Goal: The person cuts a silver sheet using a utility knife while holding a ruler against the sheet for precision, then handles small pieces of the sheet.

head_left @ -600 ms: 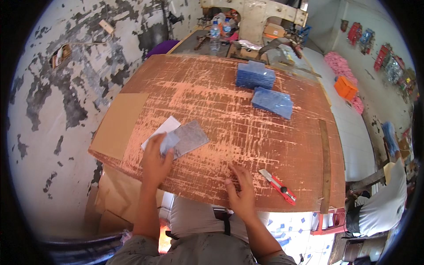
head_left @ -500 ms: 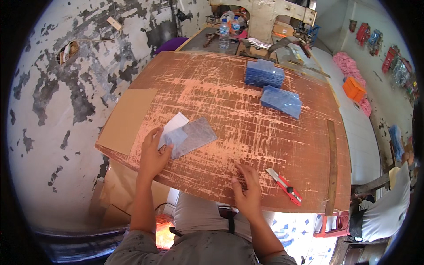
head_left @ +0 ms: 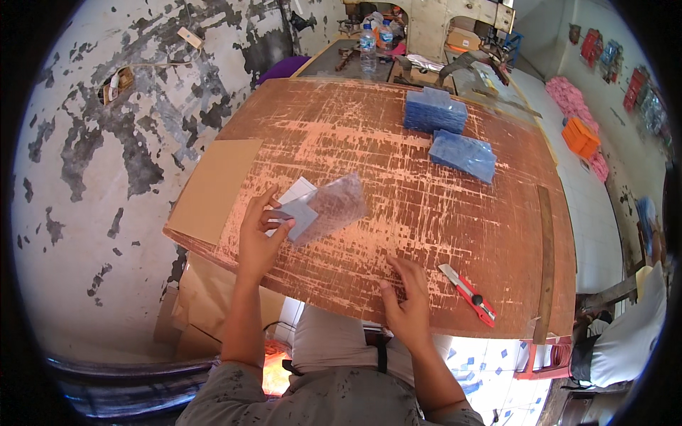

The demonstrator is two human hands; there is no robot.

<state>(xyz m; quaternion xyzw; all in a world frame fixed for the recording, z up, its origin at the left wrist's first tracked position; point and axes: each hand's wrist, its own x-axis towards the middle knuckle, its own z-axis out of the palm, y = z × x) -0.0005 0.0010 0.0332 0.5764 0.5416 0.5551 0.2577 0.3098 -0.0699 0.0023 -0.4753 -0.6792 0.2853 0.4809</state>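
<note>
No lettering can be read — the blue label on the nearer clear bottle, toward twelve o'clock, is too small.

Tabletop: brightly and evenly lit, its scratches sharply rendered at centre.
Clear plastic piece: a pale sheen caught.
Floor tiles: washed nearly white, lower right.
Left wall: softly lit, darkened toward lower left.
Right wall: bent and softened, cut off by round black vignetting.
</note>
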